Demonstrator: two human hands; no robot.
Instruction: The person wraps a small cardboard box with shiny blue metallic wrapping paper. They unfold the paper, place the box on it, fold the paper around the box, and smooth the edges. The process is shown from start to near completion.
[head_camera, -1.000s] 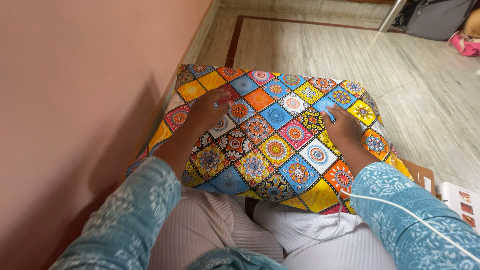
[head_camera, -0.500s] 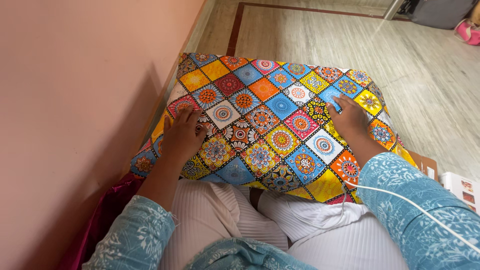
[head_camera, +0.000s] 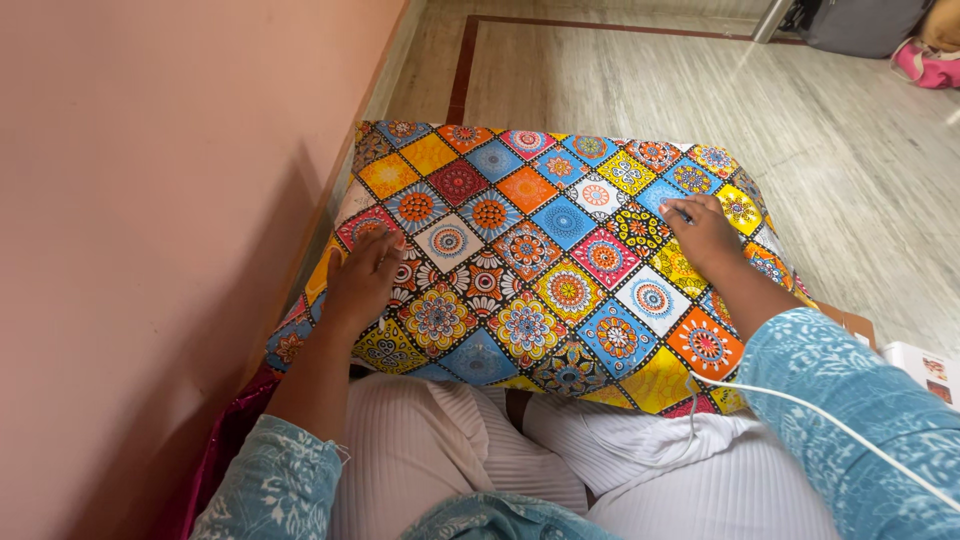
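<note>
Bright patchwork-printed fabric covers a pillow (head_camera: 560, 255) laid across the lap, beside the pink wall (head_camera: 150, 200). It is pressed flat by the left hand (head_camera: 362, 278) and right hand (head_camera: 705, 235), both spread open and gripping nothing. Smoothing appears under way; even palm pressure would be needed next.

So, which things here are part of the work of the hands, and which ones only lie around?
In hand:
- patterned cushion
- left hand, flat on it
- right hand, flat on it

Lying about:
- grey bag
- pink item
- white box
- magenta fabric
</note>
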